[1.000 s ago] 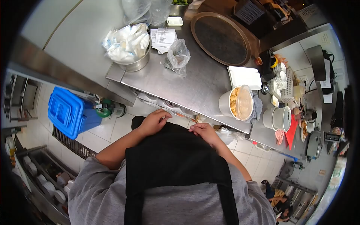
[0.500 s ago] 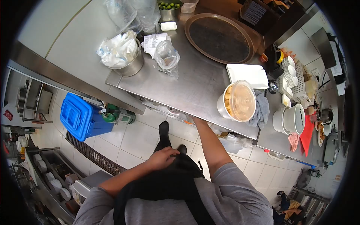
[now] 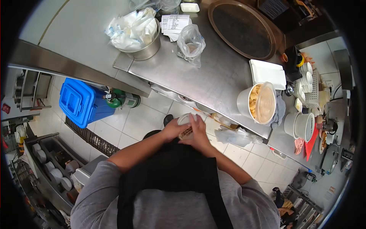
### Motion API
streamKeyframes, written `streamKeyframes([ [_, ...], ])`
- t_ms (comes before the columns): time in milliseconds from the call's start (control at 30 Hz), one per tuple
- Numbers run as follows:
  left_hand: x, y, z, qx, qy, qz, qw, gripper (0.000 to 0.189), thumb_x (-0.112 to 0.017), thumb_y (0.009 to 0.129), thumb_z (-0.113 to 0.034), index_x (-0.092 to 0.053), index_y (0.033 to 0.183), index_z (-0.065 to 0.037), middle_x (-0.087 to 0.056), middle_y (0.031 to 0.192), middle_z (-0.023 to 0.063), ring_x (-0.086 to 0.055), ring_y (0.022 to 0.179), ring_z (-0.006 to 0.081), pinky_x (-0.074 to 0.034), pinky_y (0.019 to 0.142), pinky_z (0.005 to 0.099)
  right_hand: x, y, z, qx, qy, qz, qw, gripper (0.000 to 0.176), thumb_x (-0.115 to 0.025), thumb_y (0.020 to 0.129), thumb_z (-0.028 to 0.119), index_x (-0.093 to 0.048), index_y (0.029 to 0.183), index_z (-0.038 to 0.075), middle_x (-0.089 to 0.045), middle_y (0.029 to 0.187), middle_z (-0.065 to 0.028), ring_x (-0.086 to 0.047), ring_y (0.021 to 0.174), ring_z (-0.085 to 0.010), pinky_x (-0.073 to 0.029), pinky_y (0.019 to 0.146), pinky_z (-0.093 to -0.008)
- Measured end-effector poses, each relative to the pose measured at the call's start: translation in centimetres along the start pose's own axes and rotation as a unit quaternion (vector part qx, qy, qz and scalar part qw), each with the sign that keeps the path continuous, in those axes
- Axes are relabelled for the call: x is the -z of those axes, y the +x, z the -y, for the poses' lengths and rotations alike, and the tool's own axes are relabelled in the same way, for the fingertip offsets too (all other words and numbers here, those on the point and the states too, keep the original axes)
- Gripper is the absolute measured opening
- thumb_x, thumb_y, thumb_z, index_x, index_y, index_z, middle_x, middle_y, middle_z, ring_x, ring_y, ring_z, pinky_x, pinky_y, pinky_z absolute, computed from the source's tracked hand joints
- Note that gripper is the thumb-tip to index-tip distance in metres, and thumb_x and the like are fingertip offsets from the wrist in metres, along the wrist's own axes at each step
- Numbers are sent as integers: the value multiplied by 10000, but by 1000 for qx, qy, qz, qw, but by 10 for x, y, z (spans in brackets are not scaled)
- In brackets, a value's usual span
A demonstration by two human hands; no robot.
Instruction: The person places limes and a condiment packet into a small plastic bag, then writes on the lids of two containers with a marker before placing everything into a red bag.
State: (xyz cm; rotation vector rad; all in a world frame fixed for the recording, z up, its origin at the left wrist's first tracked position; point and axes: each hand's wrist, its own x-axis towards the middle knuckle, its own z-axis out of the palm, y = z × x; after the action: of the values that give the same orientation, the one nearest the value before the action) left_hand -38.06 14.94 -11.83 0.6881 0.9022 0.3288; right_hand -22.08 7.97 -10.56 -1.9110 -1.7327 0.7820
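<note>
Held a small pale tub (image 3: 184,119) with brown contents between left hand (image 3: 172,130) and right hand (image 3: 199,134), clasped from both sides in a curled grip, low before the black apron (image 3: 167,164), near the metal counter (image 3: 221,76) and well apart from the bucket of yellow pieces (image 3: 244,101) on top.

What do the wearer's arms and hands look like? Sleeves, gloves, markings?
Short grey sleeves leave both forearms bare. The left hand and right hand are ungloved; no watch or bracelet shows. A black apron overlies the grey shirt.
</note>
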Motion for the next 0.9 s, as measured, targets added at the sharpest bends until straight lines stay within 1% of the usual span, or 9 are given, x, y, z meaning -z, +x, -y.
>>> streamKeyframes([
  [33,7,4,-1,-2,31,-5,999,354,-644,925,-136,-564,1240,3,-659,1081,90,-635,979,168,-517,859,308,-2,0,3,-24,50,49,997,1044,-903,576,349,-399,1450,80,-401,1434,-235,-418,1300,-395,-361,1081,-429],
  [100,24,11,-1,-3,63,-11,998,366,-648,918,-122,-557,1249,6,-662,1087,102,-636,998,180,-519,866,318,-19,22,-64,-129,264,34,955,679,-805,766,302,-533,1341,65,-565,1284,-196,-562,1150,-298,-469,931,-382],
  [133,34,14,2,11,53,-56,997,369,-651,912,-109,-555,1247,11,-660,1104,107,-637,1004,186,-521,871,324,-15,40,-93,-268,195,37,943,489,-720,856,268,-582,1259,27,-613,1216,-181,-605,1080,-264,-494,859,-367],
  [167,46,17,6,24,44,-100,994,372,-654,906,-97,-554,1246,17,-657,1121,112,-639,1010,193,-524,876,331,-9,56,-117,-216,90,-24,972,333,-632,911,181,-617,1212,39,-604,1251,-191,-571,1153,-312,-489,876,-381],
  [200,57,18,11,14,24,-113,993,425,-682,873,-100,-543,1256,22,-666,1091,115,-652,977,197,-529,860,333,-32,67,-165,12,-195,-179,964,330,-616,914,190,-616,1209,40,-583,1262,-232,-549,1169,-367,-452,958,-436],
  [333,82,-2,-3,10,-3,-158,987,426,-672,876,-89,-535,1265,19,-662,1104,120,-654,982,206,-535,867,338,-44,144,-195,-169,-118,-126,970,338,-621,897,186,-613,1189,15,-575,1251,-257,-534,1175,-393,-424,1000,-468],
  [467,110,-15,-9,15,-6,-206,978,445,-662,885,-94,-505,1284,27,-661,1102,132,-656,972,212,-544,850,342,-61,182,-204,-245,-148,-87,954,340,-620,897,183,-610,1190,11,-578,1246,-255,-536,1169,-393,-425,998,-468],
  [700,123,-16,-19,53,-33,-219,974,409,-652,893,-106,-519,1258,22,-663,1099,137,-663,943,221,-547,826,347,-47,156,-204,-253,-108,-117,954,343,-618,896,178,-605,1191,5,-582,1239,-253,-541,1159,-394,-427,994,-469],
  [900,82,39,-17,43,7,-89,995,419,-656,892,-114,-526,1266,20,-657,1134,135,-651,997,220,-533,866,351,-28,108,-209,-262,-55,-151,952,345,-616,895,174,-601,1193,-1,-585,1233,-252,-546,1150,-394,-429,991,-469],
])
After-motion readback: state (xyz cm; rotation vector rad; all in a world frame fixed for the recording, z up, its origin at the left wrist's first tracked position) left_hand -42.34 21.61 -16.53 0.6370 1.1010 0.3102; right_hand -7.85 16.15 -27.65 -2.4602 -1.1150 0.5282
